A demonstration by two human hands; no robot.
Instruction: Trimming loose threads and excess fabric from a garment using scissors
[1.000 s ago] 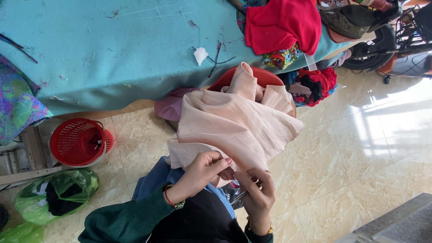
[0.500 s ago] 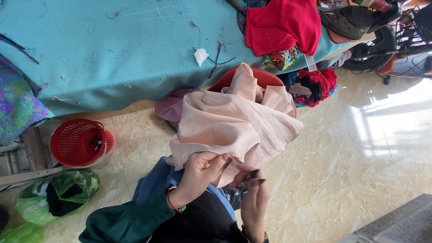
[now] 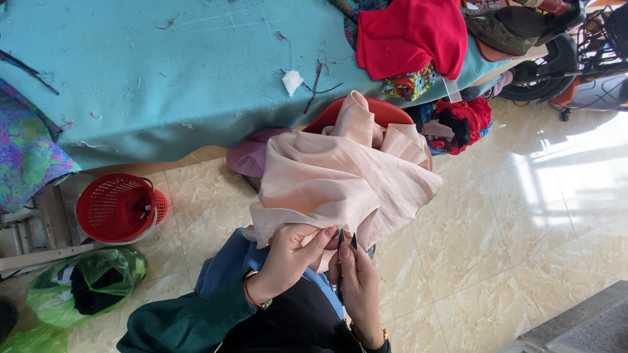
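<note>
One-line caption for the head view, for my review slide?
Left hand pinches the edge of a pale pink cloth while the right hand holds small snips against it.

Our left hand [image 3: 288, 255] rises from a dark green sleeve, wrist bent, a bracelet at the wrist; its fingers [image 3: 320, 236] are curled and pinched together. Our right hand [image 3: 358, 281] sits just beside it, touching it, fingers pointing up and closed in a grip, thumb pressed forward. A thin bracelet circles the right wrist. Both forearms angle inward from below.
</note>
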